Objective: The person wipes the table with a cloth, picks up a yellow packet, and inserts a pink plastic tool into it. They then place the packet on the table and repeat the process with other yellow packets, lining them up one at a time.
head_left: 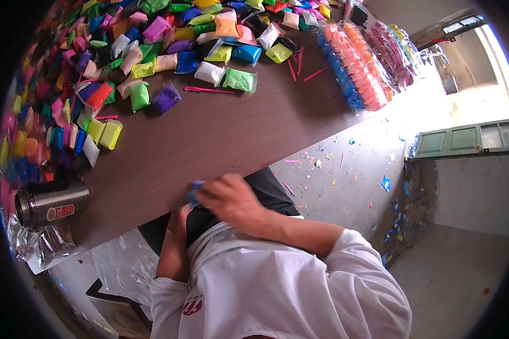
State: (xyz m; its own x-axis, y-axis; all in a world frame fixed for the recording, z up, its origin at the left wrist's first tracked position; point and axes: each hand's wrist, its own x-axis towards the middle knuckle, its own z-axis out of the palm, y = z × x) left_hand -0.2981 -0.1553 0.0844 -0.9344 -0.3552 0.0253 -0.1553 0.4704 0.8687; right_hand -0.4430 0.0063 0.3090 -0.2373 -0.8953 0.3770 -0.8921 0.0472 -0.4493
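At the table's near edge, above my lap, my two hands meet around a small blue object (194,194). My right hand (229,198) reaches across from the right, its fingers curled over the object and slightly blurred by motion. Below it, my left hand (181,214) is held close against the object's lower end; most of its fingers are hidden behind my right hand and the object. The object's exact kind cannot be made out.
On the brown table (209,130) lies a large heap of colourful packets (167,62). Pink sticks (209,90) lie nearby. Bagged stacks of coloured pieces (356,68) stand at the far right, a metal flask (54,203) at left. Scraps (385,183) litter the floor.
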